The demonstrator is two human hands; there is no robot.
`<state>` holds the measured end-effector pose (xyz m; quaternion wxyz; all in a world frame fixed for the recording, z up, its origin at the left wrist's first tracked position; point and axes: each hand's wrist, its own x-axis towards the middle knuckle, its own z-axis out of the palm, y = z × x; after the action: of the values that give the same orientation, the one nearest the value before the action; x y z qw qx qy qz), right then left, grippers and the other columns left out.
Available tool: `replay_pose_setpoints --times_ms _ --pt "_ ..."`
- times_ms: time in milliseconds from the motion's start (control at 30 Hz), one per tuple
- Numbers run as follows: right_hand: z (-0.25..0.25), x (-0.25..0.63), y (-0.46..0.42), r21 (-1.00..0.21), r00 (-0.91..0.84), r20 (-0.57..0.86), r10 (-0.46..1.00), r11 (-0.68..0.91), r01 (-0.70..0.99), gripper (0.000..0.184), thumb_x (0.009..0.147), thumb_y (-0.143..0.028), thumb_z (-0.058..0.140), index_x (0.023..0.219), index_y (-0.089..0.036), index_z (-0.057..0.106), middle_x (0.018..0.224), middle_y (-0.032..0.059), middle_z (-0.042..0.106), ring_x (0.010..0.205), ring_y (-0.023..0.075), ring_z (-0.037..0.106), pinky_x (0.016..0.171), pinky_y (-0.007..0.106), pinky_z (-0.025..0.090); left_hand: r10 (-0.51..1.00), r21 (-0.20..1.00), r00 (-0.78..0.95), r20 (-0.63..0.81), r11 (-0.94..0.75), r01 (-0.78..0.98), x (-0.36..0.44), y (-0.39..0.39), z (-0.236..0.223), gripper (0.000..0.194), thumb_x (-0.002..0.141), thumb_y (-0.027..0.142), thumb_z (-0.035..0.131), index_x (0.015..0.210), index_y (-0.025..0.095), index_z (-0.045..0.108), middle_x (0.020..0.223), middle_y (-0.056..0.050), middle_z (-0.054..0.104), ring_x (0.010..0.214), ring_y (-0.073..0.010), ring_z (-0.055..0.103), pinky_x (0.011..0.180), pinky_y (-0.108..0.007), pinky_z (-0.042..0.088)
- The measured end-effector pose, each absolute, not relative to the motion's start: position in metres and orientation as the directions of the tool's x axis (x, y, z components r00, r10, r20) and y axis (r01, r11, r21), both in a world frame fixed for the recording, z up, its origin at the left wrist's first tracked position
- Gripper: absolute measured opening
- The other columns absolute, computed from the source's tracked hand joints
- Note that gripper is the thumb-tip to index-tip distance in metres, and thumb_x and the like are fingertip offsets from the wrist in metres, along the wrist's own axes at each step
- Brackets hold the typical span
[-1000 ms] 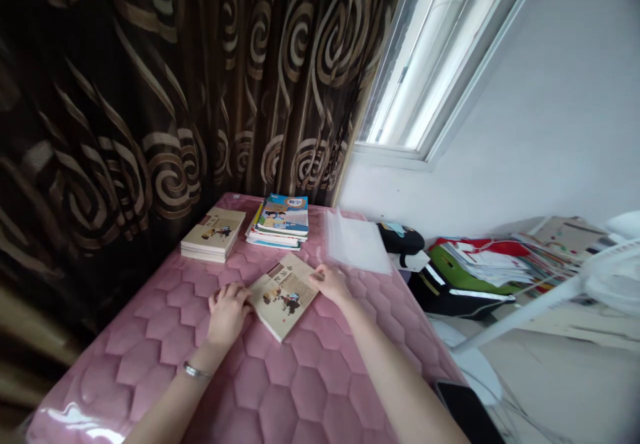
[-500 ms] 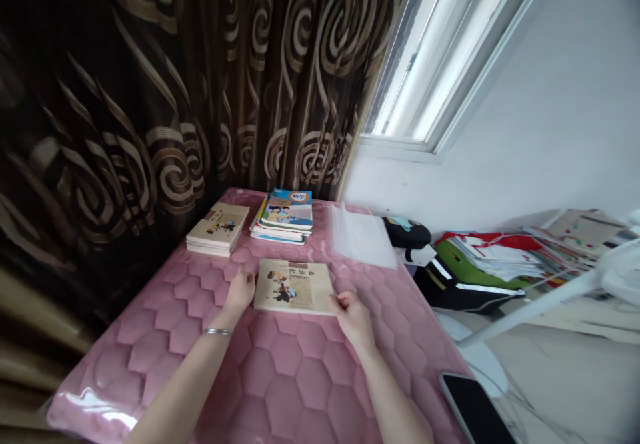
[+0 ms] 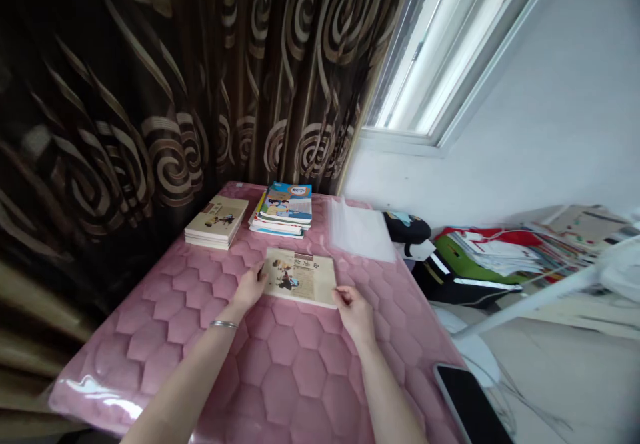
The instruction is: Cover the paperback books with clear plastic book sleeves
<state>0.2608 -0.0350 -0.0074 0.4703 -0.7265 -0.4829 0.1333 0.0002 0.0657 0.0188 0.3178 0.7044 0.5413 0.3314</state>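
A cream-coloured book (image 3: 303, 277) with an illustrated cover and dark lettering lies in front of me, turned slightly at an angle. My left hand (image 3: 250, 287), with a silver bangle on the wrist, holds its left edge, some fingertips hidden. At the lower right corner, my right hand (image 3: 356, 307) pinches the book between thumb and curled fingers. Beyond my left hand sits a stack of similar cream books (image 3: 217, 223). Behind the held book is a pile of colourful textbooks (image 3: 286, 209), a blue one on top.
A pink quilted, hexagon-patterned cover (image 3: 295, 377) spreads over the table. Clear plastic sleeves (image 3: 361, 231) lie at the back right. A phone (image 3: 473, 401) rests at the right edge, near a white lamp stand (image 3: 530, 307). Patterned curtains (image 3: 175, 97) hang behind.
The book has turned a little clockwise and shifted slightly right, with my left hand moving right along with it. My right hand stays at its right corner. The view has tilted slightly.
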Motion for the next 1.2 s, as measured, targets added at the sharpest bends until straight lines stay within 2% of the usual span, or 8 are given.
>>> replay_pose_setpoints --times_ms 100,167,267,400,633,800,1000,1200 --pt "-0.007 0.264 -0.036 -0.814 0.492 0.255 0.832 -0.089 0.574 0.039 0.076 -0.055 0.052 0.086 -0.021 0.068 0.077 0.0081 0.074 0.072 0.0243 0.069 0.068 0.033 0.052 0.967 0.782 0.232 0.106 -0.225 0.581 -0.009 0.051 0.017 0.042 0.084 0.013 0.055 0.126 0.017 0.059 0.125 -0.010 0.068 0.116 -0.0227 0.064 0.102 -0.034 0.048" --pt "-0.006 0.267 -0.037 -0.819 0.471 0.244 0.848 -0.080 0.569 0.039 0.076 -0.055 0.053 0.087 -0.021 0.069 0.078 0.0081 0.074 0.073 0.0242 0.069 0.068 0.033 0.052 0.963 0.794 0.247 0.103 -0.229 0.563 -0.017 0.041 0.014 0.045 0.080 0.015 0.063 0.125 0.018 0.060 0.126 -0.009 0.067 0.113 -0.0226 0.065 0.099 -0.032 0.051" --pt "-0.005 0.271 -0.040 -0.828 0.424 0.218 0.879 -0.063 0.557 0.040 0.077 -0.055 0.053 0.092 -0.022 0.070 0.083 0.0079 0.075 0.076 0.0243 0.069 0.070 0.034 0.052 0.968 0.848 0.229 0.107 -0.209 0.487 -0.025 0.032 0.010 0.050 0.074 0.009 0.068 0.123 0.020 0.061 0.124 -0.006 0.068 0.102 -0.0194 0.070 0.090 -0.029 0.057" --pt "0.000 0.276 -0.043 -0.820 0.367 0.185 0.912 -0.063 0.569 0.043 0.078 -0.054 0.051 0.096 -0.021 0.072 0.086 0.0084 0.075 0.077 0.0245 0.068 0.073 0.035 0.052 0.975 0.866 0.147 0.166 -0.216 0.451 -0.026 0.033 0.004 0.041 0.073 0.005 0.067 0.111 0.019 0.066 0.111 -0.005 0.073 0.094 -0.0177 0.072 0.087 -0.030 0.059" --pt "0.013 0.275 -0.050 -0.810 0.285 0.172 0.943 -0.029 0.586 0.043 0.078 -0.053 0.055 0.102 -0.022 0.073 0.091 0.0080 0.075 0.080 0.0229 0.068 0.073 0.033 0.055 0.938 0.778 0.145 0.314 -0.341 0.528 -0.024 0.031 -0.001 0.034 0.074 0.005 0.067 0.105 0.019 0.070 0.107 -0.005 0.074 0.093 -0.0181 0.071 0.088 -0.031 0.058" --pt "0.020 0.274 -0.056 -0.773 0.182 0.177 0.967 0.022 0.634 0.035 0.075 -0.042 0.063 0.103 -0.025 0.075 0.093 0.0042 0.072 0.072 0.0179 0.065 0.070 0.030 0.054 0.873 0.710 0.218 0.436 -0.482 0.513 -0.025 0.031 -0.001 0.023 0.080 0.010 0.063 0.097 0.022 0.073 0.103 -0.004 0.075 0.098 -0.0186 0.069 0.093 -0.033 0.056" --pt "0.024 0.277 -0.059 -0.767 0.163 0.175 0.971 0.031 0.641 0.029 0.080 -0.038 0.060 0.103 -0.031 0.075 0.108 0.0032 0.070 0.091 0.0199 0.067 0.080 0.030 0.054 0.856 0.693 0.220 0.468 -0.510 0.510 -0.027 0.037 -0.007 0.022 0.082 0.011 0.059 0.092 0.023 0.074 0.101 -0.003 0.075 0.094 -0.0184 0.070 0.091 -0.033 0.057" --pt "0.018 0.280 -0.058 -0.764 0.135 0.192 0.972 0.062 0.642 0.029 0.082 -0.036 0.057 0.105 -0.030 0.074 0.103 0.0031 0.068 0.089 0.0184 0.066 0.080 0.029 0.053 0.837 0.616 0.230 0.497 -0.527 0.586 -0.027 0.039 -0.010 0.023 0.084 0.011 0.056 0.092 0.022 0.075 0.102 -0.005 0.074 0.094 -0.0193 0.069 0.090 -0.034 0.056"
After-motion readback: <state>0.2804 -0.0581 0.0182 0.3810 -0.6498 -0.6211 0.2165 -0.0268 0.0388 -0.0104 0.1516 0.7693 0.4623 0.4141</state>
